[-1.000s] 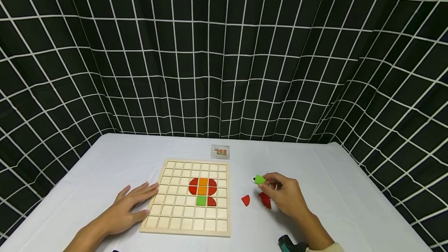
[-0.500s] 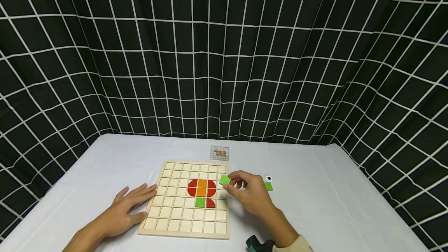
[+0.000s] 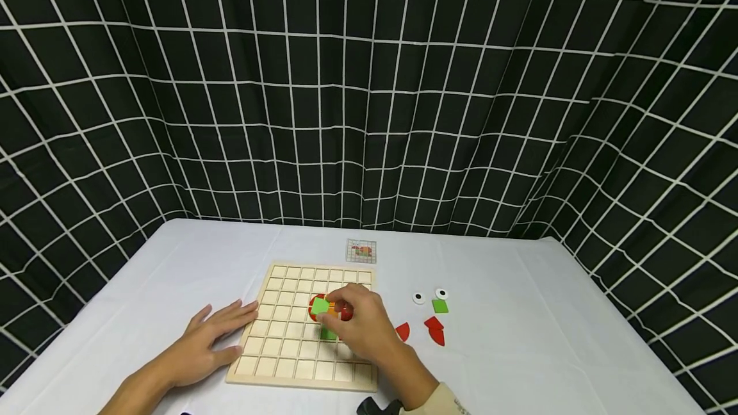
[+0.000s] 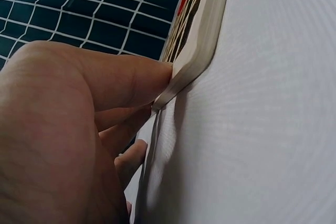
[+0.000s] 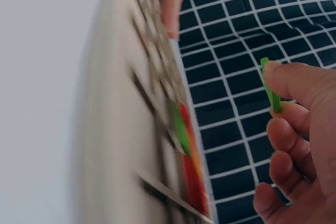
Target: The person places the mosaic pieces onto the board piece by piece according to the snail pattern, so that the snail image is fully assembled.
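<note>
Between thumb and fingertips my right hand [image 3: 369, 322] pinches a green square tile [image 3: 319, 305], held above the wooden grid board [image 3: 282, 351]; the right wrist view shows the same green tile [image 5: 271, 88] edge-on. Beneath that hand, partly hidden, lie red curved pieces, orange squares and another green square [image 3: 328, 333] set in the board. My left hand [image 3: 202, 349] rests at the board's left edge with its fingers spread. In the left wrist view, the left thumb [image 4: 131, 80] touches the board's wooden rim [image 4: 202, 40].
Right of the board lie two white eye discs [image 3: 418, 298], a green square [image 3: 440, 306] and several red quarter pieces [image 3: 402, 332]. A small picture card [image 3: 361, 251] lies behind the board on the white table [image 3: 519, 312]. Black grid curtains [image 3: 369, 95] surround the table.
My right hand has carried the green tile leftward from the loose pieces to over the board, uncovering the eye discs and red pieces. My left hand stays nearly still.
</note>
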Demonstrator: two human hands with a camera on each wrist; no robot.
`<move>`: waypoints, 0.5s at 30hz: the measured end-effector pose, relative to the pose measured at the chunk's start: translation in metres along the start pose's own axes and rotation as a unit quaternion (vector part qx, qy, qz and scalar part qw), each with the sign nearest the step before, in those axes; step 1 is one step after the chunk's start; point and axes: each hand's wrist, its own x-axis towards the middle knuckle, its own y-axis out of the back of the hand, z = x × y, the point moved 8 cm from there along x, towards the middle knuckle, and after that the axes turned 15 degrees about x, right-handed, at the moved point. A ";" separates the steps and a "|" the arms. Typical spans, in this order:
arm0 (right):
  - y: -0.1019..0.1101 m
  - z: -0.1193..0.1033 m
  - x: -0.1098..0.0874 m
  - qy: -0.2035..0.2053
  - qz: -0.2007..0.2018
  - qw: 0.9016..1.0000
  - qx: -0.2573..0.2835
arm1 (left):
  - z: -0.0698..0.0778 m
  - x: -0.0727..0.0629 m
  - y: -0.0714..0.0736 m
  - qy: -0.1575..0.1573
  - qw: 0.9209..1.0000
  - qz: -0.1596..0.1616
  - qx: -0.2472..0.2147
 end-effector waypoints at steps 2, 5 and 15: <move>-0.008 0.002 -0.001 0.000 -0.005 1.000 -0.016 | 0.000 0.000 -0.001 0.002 1.000 -0.003 -0.002; -0.015 0.006 -0.003 0.001 -0.005 0.999 -0.042 | 0.000 0.000 -0.001 0.007 1.000 -0.011 -0.006; -0.028 0.020 -0.007 -0.041 -0.050 0.992 -0.108 | -0.001 0.001 -0.001 0.006 1.000 -0.006 -0.006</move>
